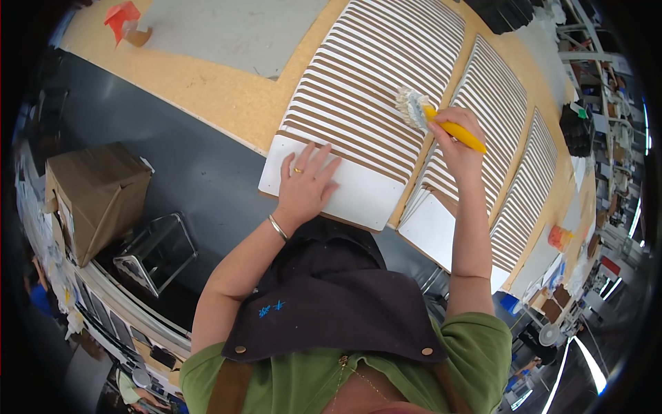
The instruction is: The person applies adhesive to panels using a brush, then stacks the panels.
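My left hand (306,183) lies with spread fingers on the bare white face of the nearest panel (357,194), at the near end of a long row of overlapping white panels with brown edge strips (357,88). My right hand (459,142) grips the yellow handle of a brush (457,135). The brush's whitish, clumped bristles are over the right part of that row; whether they touch it cannot be told. A second row of overlapping panels (496,93) lies under and beside my right forearm, its nearest panels fanned out. A third, narrower-looking row (527,181) is farther right.
The wooden table (201,88) bears a grey sheet (232,31), an orange-red scrap (121,18) by a tape roll (138,36), and an orange-stained container (558,238) at right. Black stacked items (499,13) stand beyond. A brown-wrapped box (98,196) and metal-framed stool (158,253) are at left.
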The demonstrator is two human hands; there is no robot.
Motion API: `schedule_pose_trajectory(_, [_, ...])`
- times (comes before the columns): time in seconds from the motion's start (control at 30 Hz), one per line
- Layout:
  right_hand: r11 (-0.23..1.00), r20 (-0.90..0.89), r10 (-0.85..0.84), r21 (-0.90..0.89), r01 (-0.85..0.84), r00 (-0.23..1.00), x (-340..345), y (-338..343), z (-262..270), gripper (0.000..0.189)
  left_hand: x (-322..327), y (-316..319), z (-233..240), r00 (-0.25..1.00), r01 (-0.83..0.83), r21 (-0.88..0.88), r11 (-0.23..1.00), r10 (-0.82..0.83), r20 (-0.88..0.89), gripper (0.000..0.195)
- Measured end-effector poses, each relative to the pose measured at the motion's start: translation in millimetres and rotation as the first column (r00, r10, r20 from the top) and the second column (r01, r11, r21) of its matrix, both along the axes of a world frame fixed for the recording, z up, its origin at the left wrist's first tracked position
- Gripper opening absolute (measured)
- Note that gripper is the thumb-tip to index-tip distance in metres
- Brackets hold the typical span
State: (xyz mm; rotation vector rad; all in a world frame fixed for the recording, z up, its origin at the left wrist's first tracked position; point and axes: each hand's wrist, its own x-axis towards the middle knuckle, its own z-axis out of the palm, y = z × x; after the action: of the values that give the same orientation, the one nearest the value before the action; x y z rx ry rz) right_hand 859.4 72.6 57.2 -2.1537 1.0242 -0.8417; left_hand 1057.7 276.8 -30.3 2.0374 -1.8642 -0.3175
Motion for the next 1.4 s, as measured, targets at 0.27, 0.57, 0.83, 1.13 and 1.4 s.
schedule_pose_trajectory(0.27, [0.992,-0.073,0.117,0.054,-0.113,0.99,8.8,5.0,-1.9,0.014,-10.1,35.9,-10.0,0.939,0.297,0.154,0.942,-0.317,0.131,0.059])
schedule_pose_trajectory(0.57, [0.964,-0.082,0.212,0.183,-0.194,0.974,15.2,22.5,-10.8,0.015,0.3,32.6,-1.5,0.925,0.379,0.156,0.912,-0.377,-0.044,0.067])
schedule_pose_trajectory(0.83, [0.981,-0.194,0.142,0.16,-0.111,0.971,17.1,7.6,0.4,0.015,3.0,19.5,16.2,0.915,0.392,0.162,0.906,-0.365,-0.17,0.059])
schedule_pose_trajectory(1.13, [0.975,-0.452,0.099,0.222,0.004,0.887,13.8,-67.0,-26.9,0.014,-26.1,11.9,8.7,0.99,0.14,0.189,0.972,-0.142,-0.005,0.057])
schedule_pose_trajectory(1.4, [0.901,-0.333,0.426,0.244,-0.36,0.841,19.1,-22.1,-25.7,0.012,-29.2,4.3,10.1,0.99,0.126,0.26,0.957,-0.137,0.026,0.058])
